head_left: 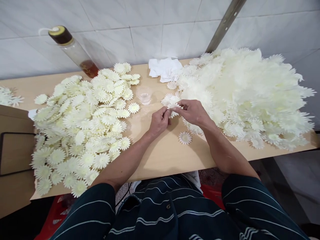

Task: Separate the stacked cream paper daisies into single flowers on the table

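A thin, pale flower (175, 112) with narrow, pointed petals was in both hands above the middle of the wood-toned table (167, 155), between its front and back edges. The left hand (160, 119) had thumb and forefinger clamped on the flower's left side; the fingers of the right hand (193, 111) were bent over its upper right, though whether they were clamped on a petal could not be told. Toward the table's left end spread a heap of creamy, layered flowers (87, 123), thick and ruffled, reaching the front edge. Toward the right end rose a looser, filmy mound of paler blossoms (245, 93), and a single flat bloom (185, 137) lay apart, nearer the front edge. A small clear plastic cup (144, 96) stood between the heaps, a little clear matter at its bottom. By the back edge, left of centre, stood a tall transparent bottle (76, 55) with a dark, yellow-topped cap, holding reddish-brown liquid (89, 68) low inside. Crumpled white tissue (165, 69) lay along the back edge; a brown cardboard box (16, 130) sat at the left front corner.
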Motion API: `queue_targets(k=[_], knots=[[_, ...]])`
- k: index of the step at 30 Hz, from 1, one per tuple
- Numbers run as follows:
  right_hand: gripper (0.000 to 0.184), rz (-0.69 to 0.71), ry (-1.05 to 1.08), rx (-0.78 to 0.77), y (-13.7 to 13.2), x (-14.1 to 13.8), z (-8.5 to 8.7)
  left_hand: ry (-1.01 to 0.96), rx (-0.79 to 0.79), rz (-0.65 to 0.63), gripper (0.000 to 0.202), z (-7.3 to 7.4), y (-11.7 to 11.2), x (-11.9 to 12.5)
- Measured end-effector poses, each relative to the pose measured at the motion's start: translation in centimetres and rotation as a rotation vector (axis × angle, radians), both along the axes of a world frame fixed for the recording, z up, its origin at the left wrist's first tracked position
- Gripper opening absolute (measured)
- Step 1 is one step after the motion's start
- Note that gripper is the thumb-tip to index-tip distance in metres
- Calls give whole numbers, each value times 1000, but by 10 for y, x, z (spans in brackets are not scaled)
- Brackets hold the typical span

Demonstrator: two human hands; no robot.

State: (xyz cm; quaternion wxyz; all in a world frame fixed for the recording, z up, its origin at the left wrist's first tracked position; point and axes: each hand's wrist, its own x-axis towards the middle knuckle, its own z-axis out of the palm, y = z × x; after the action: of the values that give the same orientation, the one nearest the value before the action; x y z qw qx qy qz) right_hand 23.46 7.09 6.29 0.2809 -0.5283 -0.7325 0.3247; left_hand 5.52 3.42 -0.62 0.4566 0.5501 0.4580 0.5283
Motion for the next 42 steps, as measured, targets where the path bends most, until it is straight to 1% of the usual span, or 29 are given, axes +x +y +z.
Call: queue_targets(k=[2, 5, 11, 16, 19, 21, 24, 27, 31, 35, 42], knots=[[72, -25, -15, -18, 1, -2, -2, 37, 19, -11, 68, -1, 1, -1], [71, -44, -42, 3, 3, 0, -3, 76, 37, -2, 69, -2, 1, -1], [65, 48, -118, 67, 3, 3, -4, 59, 46, 8, 68, -2, -1, 0], [69, 62, -142, 98, 3, -1, -9, 33, 47, 30, 67, -1, -2, 1], [74, 47, -100, 102, 0, -6, -11, -20, 29, 42, 67, -1, -1, 1], [74, 25, -38, 105, -2, -9, -12, -69, -5, 52, 66, -2, -1, 1], [70, -26, 77, 100, -3, -11, -16, -129, -52, 61, 62, -4, 1, 1], [62, -62, 155, 77, -2, -11, -21, -137, -59, 66, 58, -5, 2, 1], [52, -84, 168, 33, -1, -11, -23, -119, -44, 91, 54, -6, 2, 2], [45, -68, 176, -9, -3, -13, -20, -117, -44, 90, 57, -6, 3, 2], [44, -58, 180, -4, -4, -15, -19, -110, -29, 87, 61, -6, 4, 1]])
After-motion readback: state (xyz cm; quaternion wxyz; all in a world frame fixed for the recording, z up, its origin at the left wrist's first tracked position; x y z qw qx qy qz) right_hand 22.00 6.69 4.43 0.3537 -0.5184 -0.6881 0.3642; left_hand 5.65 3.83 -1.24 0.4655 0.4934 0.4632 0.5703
